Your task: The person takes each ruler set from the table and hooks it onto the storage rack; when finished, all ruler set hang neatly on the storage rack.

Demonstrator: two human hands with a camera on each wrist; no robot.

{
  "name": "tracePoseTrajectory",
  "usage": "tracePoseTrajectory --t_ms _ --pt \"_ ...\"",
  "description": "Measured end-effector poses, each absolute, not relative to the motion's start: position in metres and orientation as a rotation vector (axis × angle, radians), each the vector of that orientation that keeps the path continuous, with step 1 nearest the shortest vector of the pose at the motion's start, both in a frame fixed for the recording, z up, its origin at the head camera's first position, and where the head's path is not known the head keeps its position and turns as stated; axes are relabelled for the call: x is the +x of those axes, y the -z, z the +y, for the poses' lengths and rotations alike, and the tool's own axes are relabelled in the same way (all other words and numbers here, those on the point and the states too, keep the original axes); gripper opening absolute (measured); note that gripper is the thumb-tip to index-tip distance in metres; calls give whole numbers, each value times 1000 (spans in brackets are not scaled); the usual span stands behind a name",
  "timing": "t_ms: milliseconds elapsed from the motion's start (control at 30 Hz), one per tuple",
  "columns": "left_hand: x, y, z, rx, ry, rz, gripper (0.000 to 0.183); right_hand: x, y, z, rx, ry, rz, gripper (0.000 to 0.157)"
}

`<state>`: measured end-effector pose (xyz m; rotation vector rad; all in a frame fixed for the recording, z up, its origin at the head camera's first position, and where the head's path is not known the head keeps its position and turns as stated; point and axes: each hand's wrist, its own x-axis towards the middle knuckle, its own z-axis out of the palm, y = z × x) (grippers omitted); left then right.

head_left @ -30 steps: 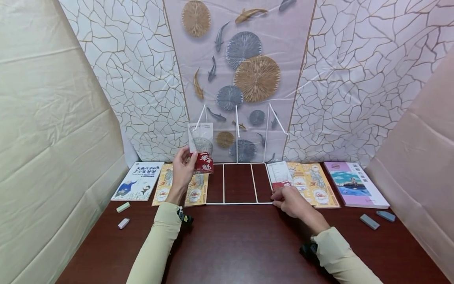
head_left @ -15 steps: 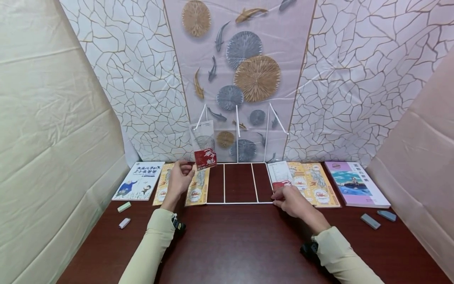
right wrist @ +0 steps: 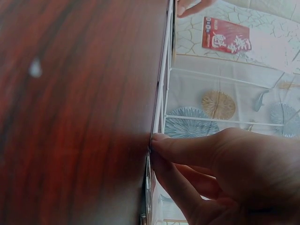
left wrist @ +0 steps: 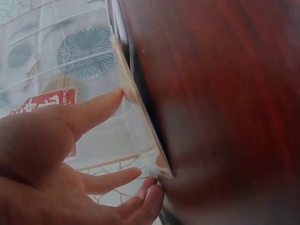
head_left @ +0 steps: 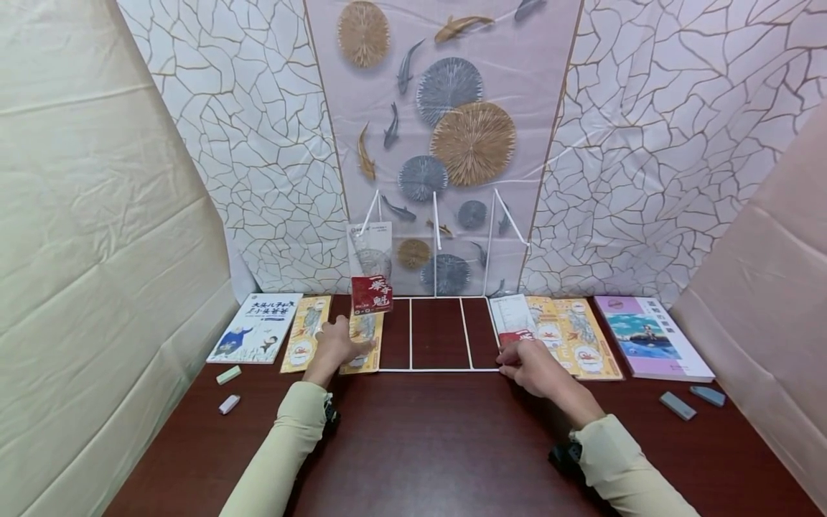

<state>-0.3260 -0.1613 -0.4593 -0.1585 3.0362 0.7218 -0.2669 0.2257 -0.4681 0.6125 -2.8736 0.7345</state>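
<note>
My left hand (head_left: 337,348) reaches over the yellow booklet (head_left: 364,352) left of the white wire rack (head_left: 410,337). Its thumb touches the booklet's edge in the left wrist view, the fingers spread apart. From the rack's left arm hangs a clear packet with a red label (head_left: 371,293), free of my hand. At the rack's front right corner my right hand (head_left: 533,365) pinches the thin white rod between thumb and index finger. Just beyond it lies a second packet (head_left: 514,313) with a red band, partly hidden by that hand.
Another yellow booklet (head_left: 304,337) and a white picture book (head_left: 252,330) lie at left; more yellow booklets (head_left: 575,337) and a pink-covered book (head_left: 652,337) at right. Small erasers or drives (head_left: 229,404) and grey pieces (head_left: 678,406) lie in front. A patterned cloth (head_left: 452,143) hangs behind.
My left hand has let go of the clear packet, which swung and now hangs straight, and has moved down to the yellow booklet. My right hand has stayed at the rack's corner.
</note>
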Motion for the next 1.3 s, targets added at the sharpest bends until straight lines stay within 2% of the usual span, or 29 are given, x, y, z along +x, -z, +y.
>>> tracePoseTrajectory --t_ms 233,500,733,1000,1300 --pt "-328 458 -162 -179 -728 2989 82 -267 470 227 614 -722 -2858 14" --pt "-329 466 -176 -168 -1022 2908 84 -267 470 227 633 -724 -2846 14" --pt "-328 464 -181 -159 -1295 2841 60 -268 472 228 657 -717 -2825 12" --pt "-326 450 -198 -232 -1485 2912 55 -267 474 227 656 -733 -2830 13" --pt "-320 440 -214 -264 -1981 2908 44 -267 473 226 642 -744 -2832 14"
